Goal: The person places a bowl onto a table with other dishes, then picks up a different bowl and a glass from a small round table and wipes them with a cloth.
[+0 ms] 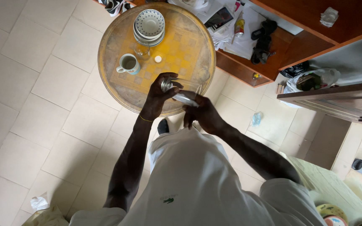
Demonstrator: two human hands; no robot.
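We look down past our white shirt (193, 180) to our two hands, which meet over the six o'clock edge of the round table (114, 46). Between them we hold a clear glass jar (184, 97), tipped on its side, its metal lid end pointing toward nine o'clock. Our left hand (159, 93) curls its fingers over that lid end, closed around it. Our right hand (204, 114) is wrapped around the jar's body from the four o'clock side, fingers pressed together against the glass.

The jar looks small and light, but stiff, smooth and breakable. We judge the glass slippery, so the firmer hold is a full wrap round the body, with the fingertips on the ridged rim of the lid.

Farther out on the table, a mug (128, 64) stands at about nine o'clock from the centre, its handle toward the left. Just beside it, toward the centre, stands a small clear glass (142, 50), with a small white cap (158, 59) lying near it. At twelve o'clock sits a stack of patterned bowls and saucers (149, 26). Beyond the table, at two o'clock, a wooden shelf (269, 62) carries papers (248, 33) and a dark bundle.
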